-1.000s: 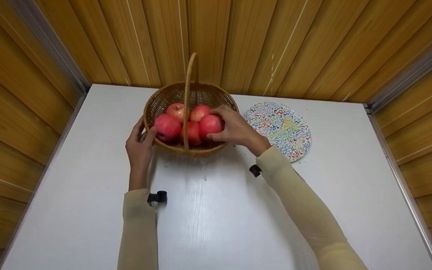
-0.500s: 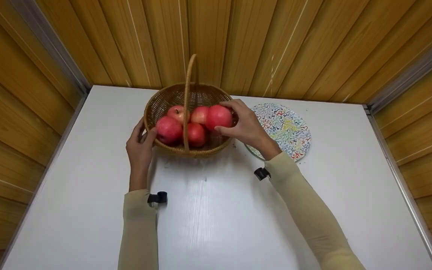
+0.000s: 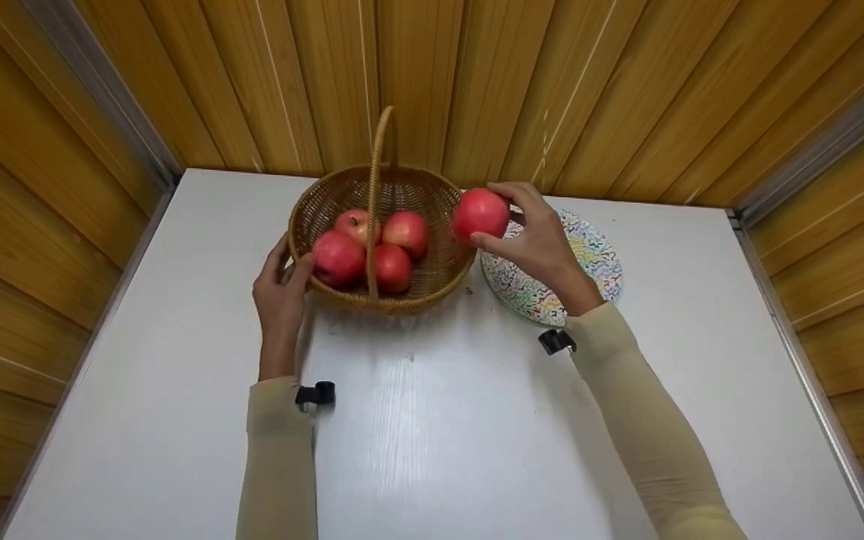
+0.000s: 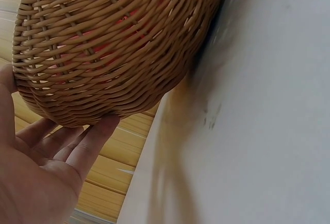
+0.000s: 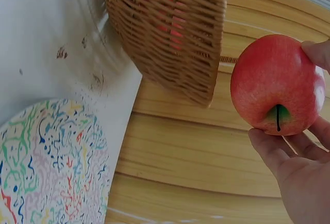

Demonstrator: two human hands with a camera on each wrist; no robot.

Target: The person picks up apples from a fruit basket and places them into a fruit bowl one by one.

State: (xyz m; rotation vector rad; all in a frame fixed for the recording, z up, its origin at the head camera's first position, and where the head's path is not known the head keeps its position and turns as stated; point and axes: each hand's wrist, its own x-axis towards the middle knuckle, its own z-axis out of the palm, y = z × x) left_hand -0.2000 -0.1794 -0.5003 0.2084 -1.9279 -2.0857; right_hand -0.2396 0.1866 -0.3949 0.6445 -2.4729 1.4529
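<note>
While the left hand (image 3: 279, 289) grips the left rim of the basket (image 3: 443, 264), the right hand's fingers pinch an apple (image 3: 481, 214) to their left, just above the basket's right rim; the patterned plate (image 3: 598, 259) lies below the right hand (image 3: 544, 238). Half a second ago that apple was lower, inside, beside the four other apples (image 3: 339, 259).

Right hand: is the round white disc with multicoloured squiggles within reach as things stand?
Probably yes: the right hand holds a round red apple, but nothing shows between hand and disc; the brown wicker basket stands to the disc's left.
</note>
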